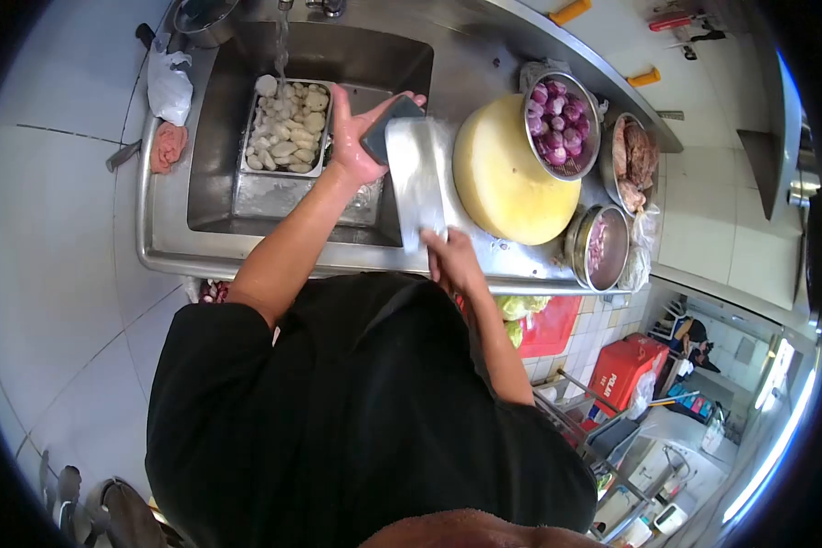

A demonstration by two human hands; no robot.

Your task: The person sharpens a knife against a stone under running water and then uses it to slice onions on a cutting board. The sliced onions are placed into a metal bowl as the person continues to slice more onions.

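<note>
My left hand (361,137) is over the right side of the sink, its fingers gripping a dark grey sharpening stone (388,126). My right hand (452,258) has hold of a broad-bladed cleaver (415,178) by its handle end, near the counter's front edge. The wide, shiny blade reaches up to the stone, and its far end overlaps the stone in this view. To the right of the blade lies a thick, round, yellowish chopping block (495,187). Left of my left hand, a metal pan (244,151) of pale peeled pieces sits in the sink.
Water (281,46) runs from the tap into the pan. A colander (530,123) of purple onions overlaps the block. Bowls of meat (639,155) and chopped pink pieces (597,247) stand at right. A knife (123,156) juts past the sink's left edge, beside a pink cloth (167,146).
</note>
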